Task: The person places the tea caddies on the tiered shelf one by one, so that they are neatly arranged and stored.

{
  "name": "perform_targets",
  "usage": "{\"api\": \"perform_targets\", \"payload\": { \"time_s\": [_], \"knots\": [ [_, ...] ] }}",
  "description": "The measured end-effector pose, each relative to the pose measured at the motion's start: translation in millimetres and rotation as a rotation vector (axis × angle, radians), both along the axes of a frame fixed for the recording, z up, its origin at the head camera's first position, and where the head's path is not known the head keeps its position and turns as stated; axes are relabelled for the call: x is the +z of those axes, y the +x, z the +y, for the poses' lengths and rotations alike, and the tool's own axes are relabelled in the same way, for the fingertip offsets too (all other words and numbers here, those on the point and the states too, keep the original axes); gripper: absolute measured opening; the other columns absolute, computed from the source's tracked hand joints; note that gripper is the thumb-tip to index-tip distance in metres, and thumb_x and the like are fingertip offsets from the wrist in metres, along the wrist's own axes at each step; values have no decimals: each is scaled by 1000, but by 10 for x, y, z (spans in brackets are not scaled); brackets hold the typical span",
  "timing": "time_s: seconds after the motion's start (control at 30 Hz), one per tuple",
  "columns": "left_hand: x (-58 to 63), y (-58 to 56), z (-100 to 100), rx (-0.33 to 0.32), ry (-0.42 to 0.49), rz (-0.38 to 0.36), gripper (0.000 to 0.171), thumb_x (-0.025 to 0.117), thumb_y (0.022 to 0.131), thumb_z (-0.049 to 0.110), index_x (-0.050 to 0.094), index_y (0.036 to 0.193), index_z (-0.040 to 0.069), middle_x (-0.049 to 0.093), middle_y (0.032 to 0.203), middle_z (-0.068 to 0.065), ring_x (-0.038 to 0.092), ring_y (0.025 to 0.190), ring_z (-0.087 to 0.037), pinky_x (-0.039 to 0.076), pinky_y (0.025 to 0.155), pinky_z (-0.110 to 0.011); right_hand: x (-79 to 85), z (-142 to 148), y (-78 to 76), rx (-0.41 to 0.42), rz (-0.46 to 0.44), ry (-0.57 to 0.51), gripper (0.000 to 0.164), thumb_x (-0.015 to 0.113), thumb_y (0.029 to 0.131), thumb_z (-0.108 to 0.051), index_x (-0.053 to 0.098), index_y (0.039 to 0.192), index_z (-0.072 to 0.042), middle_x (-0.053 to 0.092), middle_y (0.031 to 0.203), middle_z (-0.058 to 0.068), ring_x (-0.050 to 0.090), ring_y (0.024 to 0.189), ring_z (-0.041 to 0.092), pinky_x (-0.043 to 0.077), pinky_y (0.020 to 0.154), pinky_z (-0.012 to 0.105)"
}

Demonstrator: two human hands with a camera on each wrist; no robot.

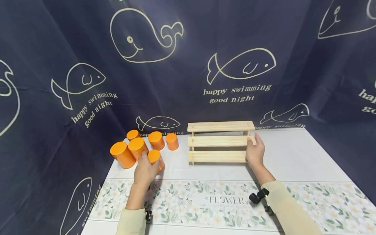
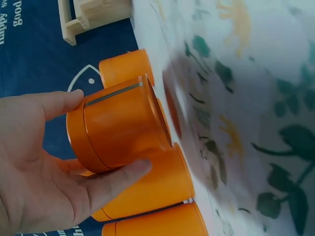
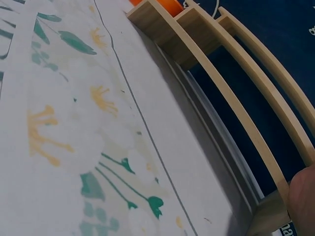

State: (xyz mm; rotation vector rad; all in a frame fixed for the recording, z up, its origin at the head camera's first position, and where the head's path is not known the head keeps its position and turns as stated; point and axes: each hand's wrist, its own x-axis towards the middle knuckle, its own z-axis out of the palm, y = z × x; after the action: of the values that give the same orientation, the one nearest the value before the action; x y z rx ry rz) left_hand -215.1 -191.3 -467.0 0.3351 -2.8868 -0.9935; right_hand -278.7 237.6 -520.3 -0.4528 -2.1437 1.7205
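Observation:
My left hand (image 1: 145,171) holds a small orange canister (image 1: 154,156) with a lid, thumb on one side and fingers on the other. In the left wrist view, a reddish shadow lies beside the base of this canister (image 2: 123,125), which seems slightly off the tabletop. Right behind it are a larger orange canister (image 1: 137,145) and the tallest one (image 1: 124,156). My right hand (image 1: 255,151) grips the right end of a three-step wooden rack (image 1: 218,141), which stands on the table. Only a bit of that hand (image 3: 302,199) shows in the right wrist view.
More orange canisters stand at the back left: one (image 1: 133,134) behind the larger pair, another (image 1: 156,140), and a small one (image 1: 172,141) left of the rack. A floral strip (image 1: 205,205) crosses the white table (image 1: 293,153). Dark blue cloth (image 1: 188,81) hangs behind.

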Motion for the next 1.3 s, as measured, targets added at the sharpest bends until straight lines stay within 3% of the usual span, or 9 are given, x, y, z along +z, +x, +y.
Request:
{"api": "perform_targets", "payload": {
  "time_s": [0.13, 0.3, 0.63, 0.87, 1.3],
  "knots": [
    [30, -27, 42, -40, 60, 18, 83, 68, 99, 36, 26, 161, -2, 45, 156, -29, 50, 143, -45, 40, 122, -64, 8, 4, -7, 6, 13, -4, 63, 34, 115, -28, 12, 169, -6, 19, 176, 19, 17, 166, 32, 18, 135, 47],
    [48, -32, 81, -84, 133, 26, 87, 67, 101, 43, 23, 165, 3, 36, 163, -27, 43, 151, -44, 34, 126, -64, -20, 3, -28, -15, 26, -18, 59, 38, 114, -25, 22, 167, -3, 25, 174, 21, 21, 165, 34, 21, 134, 47],
    [59, -55, 182, -96, 195, 85, 80, 66, 102, 43, 28, 162, 8, 39, 155, -22, 53, 140, -40, 40, 122, -62, -54, 20, -12, -39, 38, -35, 54, 40, 114, -23, 32, 164, -2, 35, 170, 23, 30, 162, 35, 28, 132, 48],
    [105, -124, 255, -132, 274, 175, 76, 65, 103, 42, 30, 161, 9, 38, 156, -23, 49, 144, -40, 38, 124, -61, -30, 15, -18, -35, 35, -42, 55, 39, 114, -24, 31, 164, -2, 35, 169, 23, 32, 161, 35, 30, 131, 45],
    [295, -270, 401, -203, 213, 219, 75, 65, 102, 47, 35, 160, 10, 39, 159, -20, 51, 141, -37, 40, 123, -59, -20, -2, 0, -32, 39, -36, 56, 37, 115, -26, 30, 165, -3, 35, 170, 22, 33, 160, 35, 32, 131, 47]
  ]
}}
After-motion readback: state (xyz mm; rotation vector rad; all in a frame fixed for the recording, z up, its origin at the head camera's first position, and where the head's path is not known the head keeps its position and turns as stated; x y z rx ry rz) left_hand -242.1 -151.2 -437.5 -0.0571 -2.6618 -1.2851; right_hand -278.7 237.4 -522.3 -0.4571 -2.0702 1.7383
